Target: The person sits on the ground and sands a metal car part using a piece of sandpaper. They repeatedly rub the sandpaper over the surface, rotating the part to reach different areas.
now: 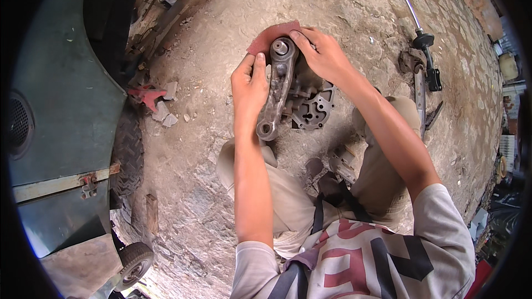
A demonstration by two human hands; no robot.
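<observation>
A strip of reddish sandpaper [268, 37] bends around the far end of a metal suspension arm [276, 93]. My left hand [248, 87] pinches the strip's left end, thumb uppermost, beside the arm. At the other end, my right hand [321, 52] grips the strip between thumb and fingers. The suspension arm has a round stud joint at its far end and a ring-shaped eye at its near end, close to my left knee. Beneath and to its right lies a grey metal casting [315, 108] with several holes, partly hidden by the arm.
On the right, a shock absorber strut [425, 50] lies on the rough stone ground beside a long metal part [419, 94]. A green vehicle body [61, 105] and a tyre [127, 149] border the left. Near the tyre are a red piece [147, 97] and a wooden block [152, 214].
</observation>
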